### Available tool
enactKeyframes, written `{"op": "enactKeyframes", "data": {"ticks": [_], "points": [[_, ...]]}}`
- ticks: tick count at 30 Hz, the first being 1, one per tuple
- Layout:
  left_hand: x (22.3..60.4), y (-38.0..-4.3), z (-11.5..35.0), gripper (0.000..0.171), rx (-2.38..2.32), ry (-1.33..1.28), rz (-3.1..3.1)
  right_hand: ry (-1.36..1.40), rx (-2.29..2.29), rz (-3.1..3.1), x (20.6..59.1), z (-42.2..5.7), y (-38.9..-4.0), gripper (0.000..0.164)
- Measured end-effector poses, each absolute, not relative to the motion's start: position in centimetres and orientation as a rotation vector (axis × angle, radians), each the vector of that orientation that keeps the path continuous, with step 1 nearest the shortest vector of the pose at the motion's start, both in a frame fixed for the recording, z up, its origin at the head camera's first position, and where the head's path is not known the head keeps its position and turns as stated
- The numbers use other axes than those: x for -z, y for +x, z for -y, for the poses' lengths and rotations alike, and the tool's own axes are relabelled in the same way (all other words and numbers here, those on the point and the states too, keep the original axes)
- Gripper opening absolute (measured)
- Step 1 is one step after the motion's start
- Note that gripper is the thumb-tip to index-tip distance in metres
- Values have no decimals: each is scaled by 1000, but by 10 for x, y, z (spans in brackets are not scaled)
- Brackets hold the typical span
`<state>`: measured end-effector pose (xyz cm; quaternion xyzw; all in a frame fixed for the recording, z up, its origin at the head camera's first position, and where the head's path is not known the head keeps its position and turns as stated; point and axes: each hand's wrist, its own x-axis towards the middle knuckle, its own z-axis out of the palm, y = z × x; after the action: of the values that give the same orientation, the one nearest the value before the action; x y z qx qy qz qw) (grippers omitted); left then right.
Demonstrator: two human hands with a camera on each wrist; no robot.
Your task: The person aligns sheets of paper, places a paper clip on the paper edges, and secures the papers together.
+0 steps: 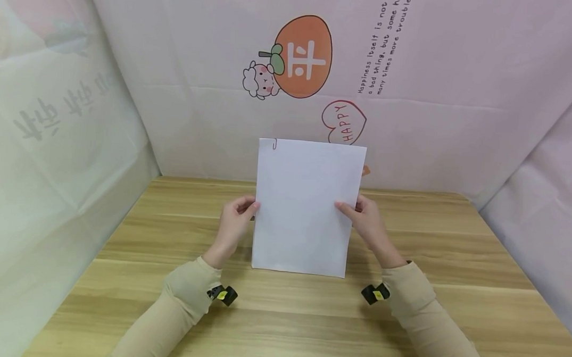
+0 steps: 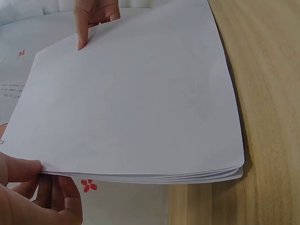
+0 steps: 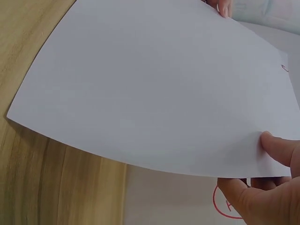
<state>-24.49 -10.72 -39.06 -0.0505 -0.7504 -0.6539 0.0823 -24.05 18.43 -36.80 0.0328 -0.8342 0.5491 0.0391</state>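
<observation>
A stack of white paper sheets (image 1: 303,211) is held up over the wooden table, its blank face toward me. Near its top left corner a red paper clip (image 1: 274,144) grips the edge. My left hand (image 1: 236,219) pinches the left edge, thumb in front and fingers behind. On the opposite edge my right hand (image 1: 368,219) pinches the stack, its thumb lying flat on the front sheet. Several layered sheet edges (image 2: 206,176) show in the left wrist view. The fingers behind the paper are partly hidden.
Beneath the paper lies a wood-grain table (image 1: 289,317). A pale printed cloth (image 1: 199,89) hangs behind it, with an orange fruit drawing (image 1: 304,57) and a red heart (image 1: 346,120). More white cloth walls (image 1: 36,189) stand at both sides.
</observation>
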Motion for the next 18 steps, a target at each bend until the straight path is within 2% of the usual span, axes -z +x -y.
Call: {"op": "enactKeyframes", "data": {"ticks": [18], "points": [[397,-254,98,22,2015,-119,2268,109,-1717,2590,374,-198,-248,49]]}}
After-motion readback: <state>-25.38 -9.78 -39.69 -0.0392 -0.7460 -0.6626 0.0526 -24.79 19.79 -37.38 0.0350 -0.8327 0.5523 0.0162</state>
